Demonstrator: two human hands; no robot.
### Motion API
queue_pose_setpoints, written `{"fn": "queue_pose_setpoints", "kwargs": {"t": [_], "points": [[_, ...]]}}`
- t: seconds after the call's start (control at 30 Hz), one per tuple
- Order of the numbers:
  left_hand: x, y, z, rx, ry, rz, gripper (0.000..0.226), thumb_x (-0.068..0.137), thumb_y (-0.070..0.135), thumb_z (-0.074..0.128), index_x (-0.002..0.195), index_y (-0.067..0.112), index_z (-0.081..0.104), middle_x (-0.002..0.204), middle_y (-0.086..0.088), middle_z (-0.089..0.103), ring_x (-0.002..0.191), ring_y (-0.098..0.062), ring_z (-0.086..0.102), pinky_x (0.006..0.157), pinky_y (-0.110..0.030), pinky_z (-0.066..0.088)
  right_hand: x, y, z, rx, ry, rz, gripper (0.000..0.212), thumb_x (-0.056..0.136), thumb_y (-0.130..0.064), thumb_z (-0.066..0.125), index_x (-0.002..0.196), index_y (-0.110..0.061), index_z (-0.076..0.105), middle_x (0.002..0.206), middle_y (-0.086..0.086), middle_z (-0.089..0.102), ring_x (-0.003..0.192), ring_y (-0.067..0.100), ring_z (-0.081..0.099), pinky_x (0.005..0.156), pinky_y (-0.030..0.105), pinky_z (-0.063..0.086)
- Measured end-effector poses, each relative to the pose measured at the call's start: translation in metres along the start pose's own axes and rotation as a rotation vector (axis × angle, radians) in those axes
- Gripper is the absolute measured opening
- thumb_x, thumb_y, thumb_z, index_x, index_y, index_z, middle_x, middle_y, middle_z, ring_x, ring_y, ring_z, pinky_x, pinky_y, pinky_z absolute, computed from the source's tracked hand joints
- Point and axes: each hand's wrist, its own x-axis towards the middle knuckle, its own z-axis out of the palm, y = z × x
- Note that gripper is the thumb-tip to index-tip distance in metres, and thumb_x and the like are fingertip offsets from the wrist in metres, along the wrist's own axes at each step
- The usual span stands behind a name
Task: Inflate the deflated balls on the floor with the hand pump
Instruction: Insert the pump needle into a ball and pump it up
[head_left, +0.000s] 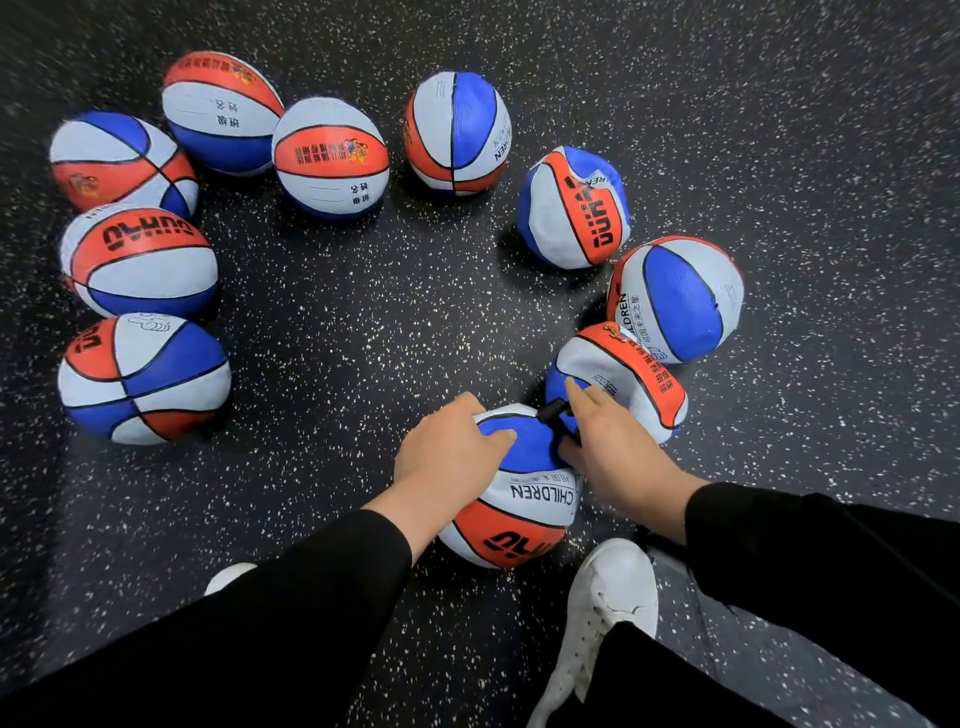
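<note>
Balls (511, 499) – pebbled matt rubber; floor (363, 332) – speckled, rough.

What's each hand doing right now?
Left hand: open, resting on the ball.
Right hand: closed on a black pump part at the ball.

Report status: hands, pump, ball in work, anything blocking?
Left hand flat on near ball, steadying. Right hand closed on black pump part at ball's top. Crumpled ball touching just behind; nothing else in the way.

Both black-sleeved arms are stretched toward the lower centre of the frame. The left hand (451, 451) is laid flat, fingers spread; the right hand (615, 447) is curled, forefinger extended.
</note>
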Motion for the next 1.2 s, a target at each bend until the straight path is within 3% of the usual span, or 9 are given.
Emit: {"fn": "queue_pose_setpoints", "kwargs": {"t": [0.13, 0.3, 0.47, 0.57, 0.67, 0.83, 0.97, 1.07, 1.2], "points": [[0.001, 0.005, 0.003, -0.023, -0.019, -0.013, 0.025, 0.091, 0.054, 0.063, 0.097, 0.031, 0.057, 0.091, 0.008, 0.067, 0.092, -0.024, 0.064, 0.081, -0.036, 0.054, 0.000, 0.006, 0.001, -0.148, -0.036, -0.033, 0.063, 0.098, -0.015, 0.053, 0.154, 0.002, 0.028, 0.112, 0.017, 0.060, 0.101, 0.034, 0.059, 0.080, 0.038, 0.041], [0.004, 0.002, 0.005, 0.000, -0.035, -0.025, 0.025, 0.092, 0.055, 0.062, 0.101, 0.032, 0.056, 0.094, 0.005, 0.068, 0.095, -0.026, 0.064, 0.082, -0.038, 0.055, 0.004, 0.013, 0.001, -0.193, -0.047, -0.066, 0.046, 0.099, -0.017, 0.051, 0.142, -0.003, 0.044, 0.107, 0.014, 0.066, 0.097, 0.035, 0.061, 0.078, 0.042, 0.045], [0.008, -0.005, -0.003, 0.175, 0.050, 0.064, 0.032, 0.099, 0.050, 0.058, 0.121, 0.028, 0.051, 0.095, 0.000, 0.063, 0.091, -0.029, 0.059, 0.074, -0.038, 0.049, 0.008, 0.007, -0.015, -0.118, -0.033, -0.076, 0.051, 0.101, -0.039, 0.055, 0.143, -0.012, 0.049, 0.124, 0.008, 0.064, 0.116, 0.030, 0.057, 0.090, 0.035, 0.044], [0.015, -0.013, 0.002, 0.201, 0.064, 0.081, 0.038, 0.102, 0.048, 0.056, 0.132, 0.026, 0.047, 0.097, -0.001, 0.060, 0.088, -0.029, 0.055, 0.072, -0.038, 0.046, 0.002, 0.013, -0.057, -0.122, -0.009, -0.092, 0.039, 0.101, -0.042, 0.056, 0.129, -0.015, 0.062, 0.097, -0.002, 0.065, 0.093, 0.023, 0.059, 0.076, 0.029, 0.039], [0.022, -0.017, 0.014, 0.127, 0.065, 0.066, 0.045, 0.102, 0.049, 0.056, 0.137, 0.022, 0.048, 0.112, -0.011, 0.063, 0.099, -0.033, 0.060, 0.083, -0.042, 0.049, -0.018, 0.031, -0.093, -0.189, -0.090, 0.000, 0.034, 0.100, -0.049, 0.053, 0.115, -0.020, 0.064, 0.095, -0.002, 0.068, 0.086, 0.021, 0.060, 0.073, 0.032, 0.044], [0.014, -0.015, 0.015, -0.147, 0.156, 0.158, 0.059, 0.099, 0.038, 0.067, 0.149, 0.020, 0.042, 0.151, -0.008, 0.035, 0.127, -0.031, 0.052, 0.105, -0.040, 0.041, -0.099, 0.046, -0.088, -0.271, -0.163, 0.041, 0.074, 0.088, -0.083, 0.029, 0.143, -0.034, 0.041, 0.137, -0.005, 0.051, 0.115, 0.021, 0.061, 0.091, 0.041, 0.054], [-0.006, -0.027, 0.014, 0.086, 0.043, 0.279, 0.072, 0.100, 0.050, 0.060, 0.161, 0.030, 0.028, 0.170, 0.001, 0.010, 0.150, -0.030, 0.029, 0.116, -0.050, 0.039, -0.151, 0.041, -0.032, -0.296, -0.142, 0.087, 0.072, 0.089, -0.082, 0.037, 0.147, -0.039, 0.032, 0.154, -0.014, 0.028, 0.134, 0.016, 0.043, 0.090, 0.046, 0.057], [-0.017, -0.026, 0.014, 0.190, -0.042, 0.251, 0.102, 0.089, 0.063, 0.069, 0.165, 0.036, 0.006, 0.173, 0.003, -0.009, 0.153, -0.032, 0.024, 0.112, -0.055, 0.044, -0.154, 0.051, 0.004, -0.370, -0.064, 0.187, 0.044, 0.099, -0.065, 0.037, 0.124, -0.033, 0.053, 0.144, -0.010, 0.036, 0.122, 0.021, 0.047, 0.075, 0.043, 0.058], [-0.022, -0.016, 0.019, 0.263, -0.059, 0.246, 0.119, 0.081, 0.061, 0.079, 0.166, 0.032, 0.001, 0.173, -0.001, -0.011, 0.154, -0.033, 0.025, 0.113, -0.050, 0.042, -0.134, 0.055, 0.019, -0.294, 0.202, 0.251, 0.048, 0.101, -0.060, 0.031, 0.100, -0.024, 0.062, 0.101, -0.005, 0.060, 0.090, 0.027, 0.064, 0.061, 0.038, 0.052]]}}
